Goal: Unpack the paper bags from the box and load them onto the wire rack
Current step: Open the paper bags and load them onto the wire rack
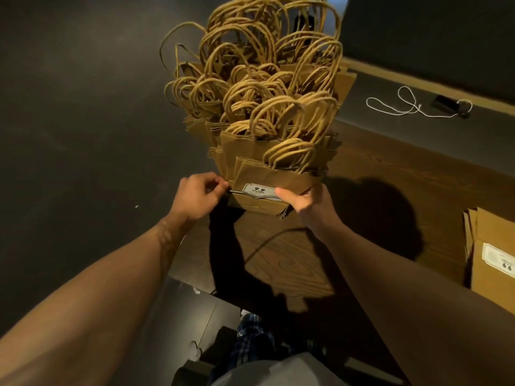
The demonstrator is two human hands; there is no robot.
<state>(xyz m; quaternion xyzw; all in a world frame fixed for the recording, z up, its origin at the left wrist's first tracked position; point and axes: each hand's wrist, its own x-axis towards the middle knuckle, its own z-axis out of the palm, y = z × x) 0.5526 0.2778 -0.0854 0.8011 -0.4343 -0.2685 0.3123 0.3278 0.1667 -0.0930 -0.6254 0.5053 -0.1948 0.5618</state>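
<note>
A dense row of brown paper bags (259,151) with twisted handles stands upright in a dark wire rack (239,193) on a wooden counter. The front bag (267,176) bears a white price label reading 9.9. My left hand (196,197) pinches the left end of the rack's front wire. At the right bottom corner of the front bag, my right hand (305,200) grips the bag with its thumb laid across the label's edge. No box is in view.
Another stack of flat brown bags (490,254) with a white label lies on the wooden counter (376,218) at the right edge. A white string (412,107) and a small dark object lie on the ledge behind. Dark floor lies to the left.
</note>
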